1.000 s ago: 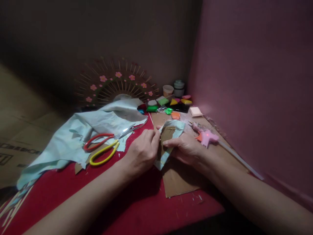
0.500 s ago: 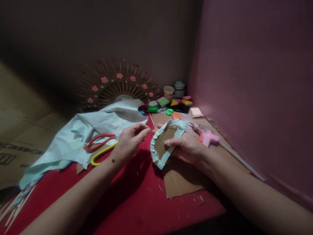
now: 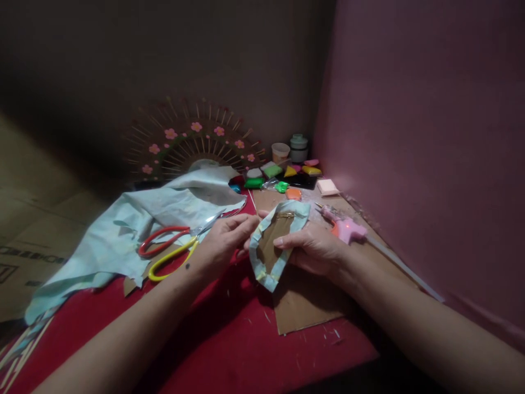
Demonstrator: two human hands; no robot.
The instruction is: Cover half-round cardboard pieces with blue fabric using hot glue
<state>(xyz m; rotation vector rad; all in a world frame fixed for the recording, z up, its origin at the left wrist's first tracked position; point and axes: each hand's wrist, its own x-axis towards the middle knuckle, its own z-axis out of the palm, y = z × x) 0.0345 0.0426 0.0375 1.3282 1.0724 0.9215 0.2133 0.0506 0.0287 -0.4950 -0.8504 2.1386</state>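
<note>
A small cardboard piece (image 3: 275,239) has light-blue fabric folded over its rim, with a shiny strand of glue near its top. My right hand (image 3: 314,246) grips it by the right side, thumb on the bare cardboard and fingers behind. At its upper left edge my left hand (image 3: 229,235) is closed, thumb and fingertips pinching the folded fabric. Scissors (image 3: 172,262) with one red and one yellow handle lie just left of my left wrist. A pink glue gun (image 3: 351,231) rests beyond my right hand, a long glue stick (image 3: 404,268) sticking out of its back.
Light-blue cloth (image 3: 102,235) is spread over the left of the red table (image 3: 229,350). A cardboard sheet (image 3: 305,306) lies under my right hand. Several clay packets (image 3: 273,171), a paper cup (image 3: 280,152) and a stick fan with pink flowers (image 3: 197,127) stand behind, against the walls.
My left hand has moved right, from just apart to the edge of the fabric-rimmed cardboard piece. The right hand still holds the piece, which has tilted slightly. The view has shifted a little.
</note>
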